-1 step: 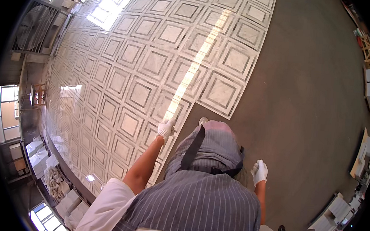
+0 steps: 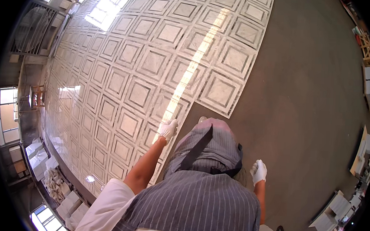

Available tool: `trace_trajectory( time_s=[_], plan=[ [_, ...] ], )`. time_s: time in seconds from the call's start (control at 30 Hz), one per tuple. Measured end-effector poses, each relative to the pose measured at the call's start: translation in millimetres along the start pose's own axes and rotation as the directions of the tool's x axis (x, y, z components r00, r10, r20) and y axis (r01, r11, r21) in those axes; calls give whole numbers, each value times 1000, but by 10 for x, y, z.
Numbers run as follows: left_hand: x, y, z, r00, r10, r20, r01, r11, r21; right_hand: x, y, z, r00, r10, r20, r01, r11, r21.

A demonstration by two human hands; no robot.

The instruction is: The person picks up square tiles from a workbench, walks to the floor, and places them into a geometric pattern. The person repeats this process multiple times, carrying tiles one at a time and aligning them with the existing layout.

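Your left hand [image 2: 168, 129] and right hand [image 2: 258, 172] curl; I cannot tell whether either grip holds anything. Marble-patterned tiles [image 2: 220, 90] seem heavy, brittle, slippery; edges suit holding.

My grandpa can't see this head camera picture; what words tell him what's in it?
Looking down, a white-gloved left hand shows against shiny tiles with square patterns, and a white-gloved right hand against plain brownish-grey floor. A grey striped apron fills the lower middle.

Workshop, by its patterned stone tiles [image 2: 154, 61], bare grey floor [image 2: 307, 101], pale blocks [image 2: 68, 203]
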State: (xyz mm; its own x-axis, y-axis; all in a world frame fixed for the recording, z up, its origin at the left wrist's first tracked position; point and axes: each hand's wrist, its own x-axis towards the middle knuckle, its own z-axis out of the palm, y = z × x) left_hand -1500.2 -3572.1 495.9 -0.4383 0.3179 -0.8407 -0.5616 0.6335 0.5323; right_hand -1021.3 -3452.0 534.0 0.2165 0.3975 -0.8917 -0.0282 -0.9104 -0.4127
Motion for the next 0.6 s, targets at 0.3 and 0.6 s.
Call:
trace_trajectory(
  time_s=[0.3, 0.6],
  plan=[
    [35, -41, -466, 999, 11, -46, -11, 1000, -11, -84, 523, 103, 995, 96, -6, -96, 995, 24],
    [28, -329, -608, 991, -60, -118, 53, 997, -61, -407, 478, -30, 997, 46, -69, -51, 996, -76]
  ],
)
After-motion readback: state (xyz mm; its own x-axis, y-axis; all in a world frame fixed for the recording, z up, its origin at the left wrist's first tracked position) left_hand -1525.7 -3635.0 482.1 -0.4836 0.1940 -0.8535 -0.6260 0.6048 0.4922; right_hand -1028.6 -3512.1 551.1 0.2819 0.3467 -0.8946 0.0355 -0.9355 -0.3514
